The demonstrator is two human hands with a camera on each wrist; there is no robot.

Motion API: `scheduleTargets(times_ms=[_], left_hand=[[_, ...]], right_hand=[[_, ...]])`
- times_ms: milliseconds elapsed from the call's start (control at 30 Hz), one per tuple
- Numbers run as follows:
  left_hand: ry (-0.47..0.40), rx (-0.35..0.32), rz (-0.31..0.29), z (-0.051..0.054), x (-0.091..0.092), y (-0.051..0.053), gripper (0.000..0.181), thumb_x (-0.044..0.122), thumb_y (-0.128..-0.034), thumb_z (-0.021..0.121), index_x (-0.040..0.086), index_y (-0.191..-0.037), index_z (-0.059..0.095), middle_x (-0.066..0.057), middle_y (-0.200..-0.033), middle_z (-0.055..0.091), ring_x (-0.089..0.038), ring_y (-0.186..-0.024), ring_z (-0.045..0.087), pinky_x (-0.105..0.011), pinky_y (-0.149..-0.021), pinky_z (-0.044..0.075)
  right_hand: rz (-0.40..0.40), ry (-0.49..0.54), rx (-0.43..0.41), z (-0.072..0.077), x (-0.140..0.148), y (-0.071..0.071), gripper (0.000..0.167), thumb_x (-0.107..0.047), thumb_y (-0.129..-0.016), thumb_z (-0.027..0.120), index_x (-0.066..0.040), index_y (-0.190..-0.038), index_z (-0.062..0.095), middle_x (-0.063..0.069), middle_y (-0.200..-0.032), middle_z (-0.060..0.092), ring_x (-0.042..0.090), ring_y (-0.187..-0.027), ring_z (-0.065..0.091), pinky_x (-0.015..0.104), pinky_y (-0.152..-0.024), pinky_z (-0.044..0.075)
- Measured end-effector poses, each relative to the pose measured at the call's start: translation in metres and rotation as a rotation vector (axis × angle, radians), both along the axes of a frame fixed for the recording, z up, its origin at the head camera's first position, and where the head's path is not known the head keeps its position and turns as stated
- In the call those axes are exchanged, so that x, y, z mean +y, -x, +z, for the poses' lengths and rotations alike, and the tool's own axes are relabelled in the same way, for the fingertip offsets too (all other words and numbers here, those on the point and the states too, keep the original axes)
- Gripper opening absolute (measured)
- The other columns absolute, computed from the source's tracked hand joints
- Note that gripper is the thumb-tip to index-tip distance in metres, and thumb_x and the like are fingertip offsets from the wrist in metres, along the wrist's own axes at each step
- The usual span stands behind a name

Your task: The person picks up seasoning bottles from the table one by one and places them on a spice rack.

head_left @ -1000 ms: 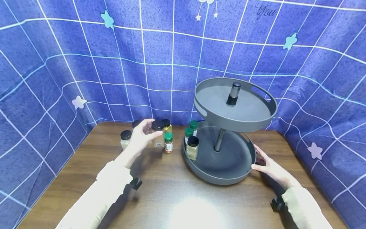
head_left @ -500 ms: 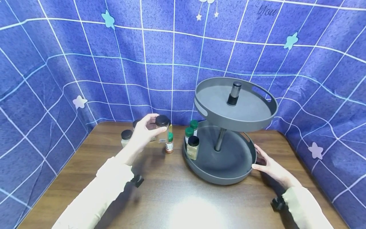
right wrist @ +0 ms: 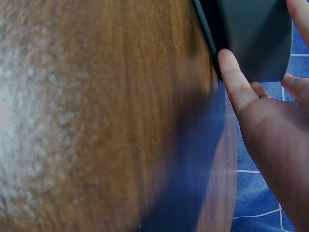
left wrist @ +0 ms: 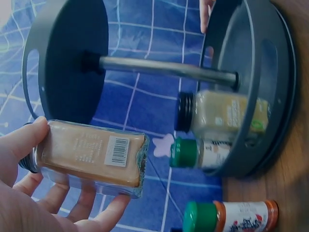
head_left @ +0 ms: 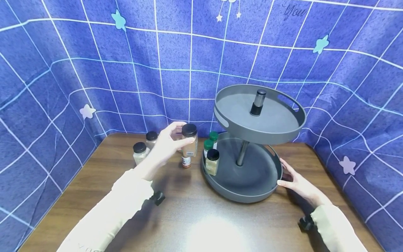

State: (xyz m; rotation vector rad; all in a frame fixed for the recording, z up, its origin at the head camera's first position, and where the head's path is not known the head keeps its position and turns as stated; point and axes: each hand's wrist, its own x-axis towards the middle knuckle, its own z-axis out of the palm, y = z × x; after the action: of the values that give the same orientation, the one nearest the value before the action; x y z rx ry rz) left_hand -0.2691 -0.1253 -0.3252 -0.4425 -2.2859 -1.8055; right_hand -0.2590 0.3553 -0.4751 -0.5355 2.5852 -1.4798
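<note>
My left hand (head_left: 165,145) grips a black-lidded glass jar of tan powder (head_left: 190,140) above the table, left of the grey two-tier stand (head_left: 245,198). In the left wrist view the jar (left wrist: 91,152) shows a barcode label, with thumb and fingers around it. The right hand (head_left: 299,185) holds the lower tier's right rim; in the right wrist view its thumb (right wrist: 231,72) lies against the grey wall (right wrist: 260,38). On the lower tier's left side stand a black-lidded jar (head_left: 212,162) and two green-capped bottles (head_left: 208,147).
A bottle with a white label (head_left: 186,161) stands on the wooden table (head_left: 195,196) below the held jar. Two black-lidded jars (head_left: 140,154) stand left, beside my left forearm. The upper tier (head_left: 267,122) overhangs the lower one. A blue curtain (head_left: 141,80) hangs behind.
My left hand has lifted the tan jar and moved it right, toward the stand. The right hand and the stand have stayed in place.
</note>
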Motion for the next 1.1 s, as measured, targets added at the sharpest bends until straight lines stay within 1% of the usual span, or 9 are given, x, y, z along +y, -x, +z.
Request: scheduleTargets(times_ms=[67, 133, 233, 400, 567, 667, 867, 967, 1100], left_hand=[[0.007, 0.013, -0.012, -0.001, 0.004, 0.001, 0.048, 0.014, -0.0758, 0.079, 0.013, -0.119, 0.058, -0.008, -0.113, 0.065, -0.019, -0.094, 0.062, -0.027, -0.077, 0.051], [0.010, 0.018, -0.025, 0.002, 0.009, -0.001, 0.047, 0.015, -0.0757, 0.079, 0.014, -0.118, 0.059, -0.007, -0.111, 0.065, -0.018, -0.094, 0.062, -0.028, -0.078, 0.051], [-0.005, 0.013, -0.048, 0.004, 0.016, -0.003, 0.047, 0.014, -0.0757, 0.078, 0.014, -0.119, 0.058, -0.007, -0.110, 0.065, -0.016, -0.091, 0.062, -0.029, -0.078, 0.052], [-0.074, -0.046, -0.109, 0.007, 0.028, -0.005, 0.048, 0.010, -0.0764, 0.077, 0.014, -0.120, 0.057, -0.008, -0.109, 0.065, -0.014, -0.086, 0.063, -0.033, -0.060, 0.055], [-0.081, -0.077, -0.131, 0.009, 0.039, -0.006, 0.050, 0.010, -0.0756, 0.078, 0.015, -0.121, 0.057, -0.008, -0.110, 0.064, -0.019, -0.091, 0.062, -0.042, -0.064, 0.056], [-0.055, -0.059, -0.129, 0.008, 0.046, -0.007, 0.051, 0.012, -0.0746, 0.079, 0.015, -0.121, 0.057, -0.007, -0.109, 0.065, -0.023, -0.095, 0.061, -0.044, -0.068, 0.056], [-0.014, 0.029, -0.157, 0.002, 0.060, -0.007, 0.049, 0.013, -0.0744, 0.079, 0.014, -0.118, 0.058, -0.005, -0.106, 0.067, -0.020, -0.095, 0.062, -0.031, -0.074, 0.054], [-0.034, 0.058, -0.196, -0.002, 0.067, -0.006, 0.047, 0.010, -0.0748, 0.078, 0.011, -0.118, 0.058, -0.008, -0.105, 0.067, -0.020, -0.091, 0.062, -0.029, -0.071, 0.053], [-0.049, 0.047, -0.223, -0.009, 0.075, -0.006, 0.047, 0.007, -0.0750, 0.078, 0.010, -0.118, 0.058, -0.010, -0.105, 0.066, -0.021, -0.089, 0.062, -0.030, -0.064, 0.054]], right_hand=[[0.002, 0.001, 0.003, -0.001, 0.000, 0.001, 0.083, -0.012, -0.090, 0.063, -0.014, -0.152, 0.007, 0.029, -0.147, 0.026, 0.037, -0.126, 0.037, 0.008, -0.088, 0.036], [0.002, -0.003, 0.001, -0.001, 0.000, 0.000, 0.083, -0.013, -0.091, 0.062, -0.014, -0.152, 0.006, 0.029, -0.147, 0.025, 0.035, -0.126, 0.037, 0.008, -0.088, 0.036], [-0.008, -0.006, -0.010, 0.000, 0.000, 0.000, 0.084, -0.014, -0.090, 0.063, -0.016, -0.152, 0.007, 0.028, -0.148, 0.025, 0.026, -0.125, 0.039, 0.008, -0.088, 0.036], [-0.015, -0.006, -0.020, 0.000, 0.000, -0.001, 0.083, -0.015, -0.090, 0.063, -0.018, -0.153, 0.008, 0.025, -0.149, 0.024, 0.007, -0.122, 0.040, 0.007, -0.089, 0.035], [-0.015, -0.003, -0.021, 0.001, 0.001, 0.000, 0.084, -0.016, -0.090, 0.063, -0.018, -0.153, 0.007, 0.026, -0.149, 0.025, 0.000, -0.119, 0.040, 0.007, -0.088, 0.035], [-0.015, -0.006, -0.018, 0.001, 0.001, 0.000, 0.084, -0.016, -0.090, 0.064, -0.019, -0.153, 0.008, 0.026, -0.148, 0.026, 0.006, -0.121, 0.041, 0.007, -0.089, 0.035], [-0.021, -0.023, -0.011, -0.001, 0.001, 0.001, 0.083, -0.016, -0.090, 0.063, -0.020, -0.153, 0.008, 0.026, -0.147, 0.028, 0.029, -0.126, 0.038, 0.007, -0.089, 0.034], [-0.016, -0.020, -0.001, -0.001, 0.000, 0.000, 0.083, -0.014, -0.090, 0.063, -0.018, -0.153, 0.008, 0.027, -0.147, 0.028, 0.025, -0.125, 0.039, 0.007, -0.089, 0.034], [-0.004, -0.002, 0.006, 0.001, -0.001, -0.002, 0.083, -0.013, -0.090, 0.063, -0.015, -0.152, 0.008, 0.028, -0.145, 0.029, 0.010, -0.122, 0.041, 0.007, -0.089, 0.033]])
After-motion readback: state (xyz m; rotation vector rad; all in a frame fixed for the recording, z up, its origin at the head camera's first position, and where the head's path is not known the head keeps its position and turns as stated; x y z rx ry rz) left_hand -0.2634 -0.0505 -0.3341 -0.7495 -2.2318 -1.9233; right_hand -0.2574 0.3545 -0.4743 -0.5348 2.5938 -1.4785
